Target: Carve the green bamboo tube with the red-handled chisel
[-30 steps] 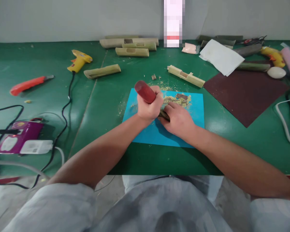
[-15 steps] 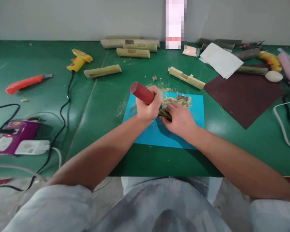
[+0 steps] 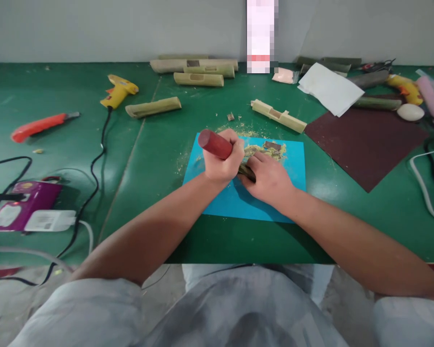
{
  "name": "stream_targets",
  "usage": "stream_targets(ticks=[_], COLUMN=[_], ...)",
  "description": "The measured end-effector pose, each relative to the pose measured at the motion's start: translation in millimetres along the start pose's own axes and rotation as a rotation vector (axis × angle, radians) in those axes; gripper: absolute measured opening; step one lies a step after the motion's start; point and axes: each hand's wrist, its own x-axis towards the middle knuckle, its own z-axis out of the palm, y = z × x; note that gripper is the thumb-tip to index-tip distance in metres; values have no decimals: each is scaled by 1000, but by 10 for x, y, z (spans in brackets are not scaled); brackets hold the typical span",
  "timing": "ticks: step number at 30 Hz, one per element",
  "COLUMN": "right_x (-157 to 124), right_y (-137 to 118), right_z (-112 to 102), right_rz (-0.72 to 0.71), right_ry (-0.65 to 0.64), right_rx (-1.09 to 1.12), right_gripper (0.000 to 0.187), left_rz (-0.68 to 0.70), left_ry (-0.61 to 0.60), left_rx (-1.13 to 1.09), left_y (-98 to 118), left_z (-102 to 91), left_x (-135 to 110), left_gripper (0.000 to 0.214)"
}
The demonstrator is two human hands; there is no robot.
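My left hand (image 3: 222, 161) is wrapped round a thick dark-red handle (image 3: 216, 144), whose working end is hidden behind the fingers. Close beside it, my right hand (image 3: 269, 178) grips a short greenish-brown bamboo piece (image 3: 246, 172), mostly covered by the fingers. Both hands are over a blue sheet (image 3: 224, 205) on the green table. Yellowish shavings and a small brown scrap (image 3: 272, 145) lie on the sheet just beyond the right hand.
Notched bamboo tubes lie toward the back, one (image 3: 278, 115) beyond the sheet. At left are a yellow glue gun (image 3: 119, 90), an orange-handled tool (image 3: 39, 127) and a purple power strip (image 3: 31, 202) with cords. A dark brown sheet (image 3: 365, 154) and white paper (image 3: 329, 89) lie right.
The top of the red handle has shifted slightly right and down, its tilt changing a little in my left hand. My right hand stays on the bamboo piece.
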Motion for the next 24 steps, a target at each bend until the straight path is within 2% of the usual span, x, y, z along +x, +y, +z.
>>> stream_targets(ticks=[7,11,14,19,24], right_x=[-1,-7,-6,12,8], right_y=[4,-2,-10,7,6], right_z=[2,15,13,-23,-38], right_rz=[3,4,7,40,36], right_ry=[8,6,6,-13,10], right_rx=[15,65,78,84,62], right_gripper=[12,13,14,16,13], left_rz=[-39,-12,-61,-232,-224], left_ry=[1,-38,2,94,174], left_rx=[16,-5,-55,-107,-96], left_y=[-8,30,47,31,42], left_z=[10,49,73,61,93], left_x=[-8,44,74,61,65], left_gripper=[44,42,39,40,44])
